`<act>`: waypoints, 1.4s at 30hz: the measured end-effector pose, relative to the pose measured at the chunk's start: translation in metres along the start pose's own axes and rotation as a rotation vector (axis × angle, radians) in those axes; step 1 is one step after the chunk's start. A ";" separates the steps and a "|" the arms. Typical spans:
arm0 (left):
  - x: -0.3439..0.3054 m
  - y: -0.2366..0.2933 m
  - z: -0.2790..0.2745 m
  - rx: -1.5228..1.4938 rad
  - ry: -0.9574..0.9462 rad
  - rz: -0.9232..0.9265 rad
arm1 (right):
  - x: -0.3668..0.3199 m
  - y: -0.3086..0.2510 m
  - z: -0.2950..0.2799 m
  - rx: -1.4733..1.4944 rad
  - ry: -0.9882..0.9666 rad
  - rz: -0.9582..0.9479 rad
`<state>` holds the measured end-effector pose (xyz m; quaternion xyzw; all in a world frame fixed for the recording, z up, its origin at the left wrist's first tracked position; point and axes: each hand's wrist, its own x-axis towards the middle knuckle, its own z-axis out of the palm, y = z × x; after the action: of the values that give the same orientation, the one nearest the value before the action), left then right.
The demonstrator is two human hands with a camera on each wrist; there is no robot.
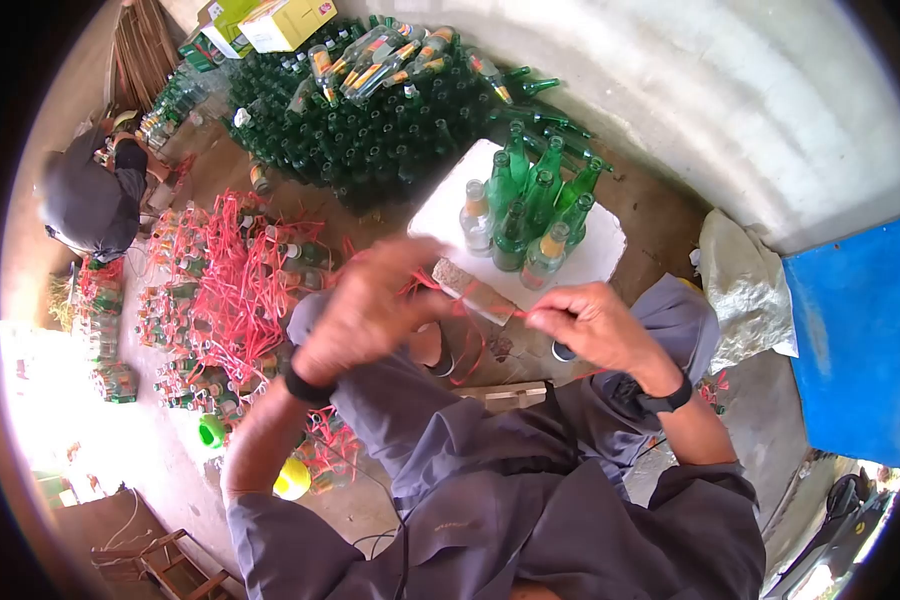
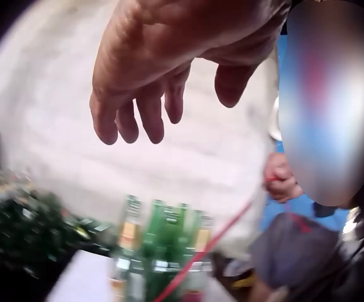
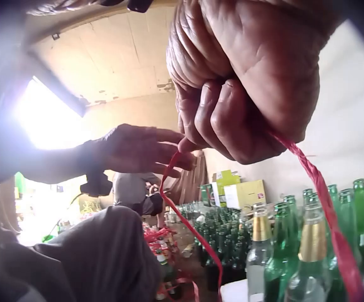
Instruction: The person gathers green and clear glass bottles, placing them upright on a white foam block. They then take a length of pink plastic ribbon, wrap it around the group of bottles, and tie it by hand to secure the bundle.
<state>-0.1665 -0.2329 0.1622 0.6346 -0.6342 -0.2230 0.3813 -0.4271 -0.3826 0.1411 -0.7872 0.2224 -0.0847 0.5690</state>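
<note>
Red twine (image 3: 321, 189) — right hand (image 1: 598, 325) grips, left hand (image 1: 372, 305) spread, empty — white slab (image 1: 438, 215), pale wall (image 1: 690, 90).

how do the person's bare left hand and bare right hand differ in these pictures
The bare left hand has loosely extended fingers; the bare right hand has curled ones. The left hand holds nothing visible; the right hand grips a thin red plastic strip. In the head view, the left hand is blurred, the right hand clearer. Both have a dark band at the wrist.
</note>
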 end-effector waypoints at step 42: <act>0.201 -0.210 0.065 -0.623 0.155 -0.677 | 0.137 0.169 -0.159 0.659 0.926 0.314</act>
<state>-0.0638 -0.4616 0.0019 0.6759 -0.2637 -0.4666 0.5059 -0.4095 -0.6227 0.0209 -0.4074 0.5236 -0.3989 0.6330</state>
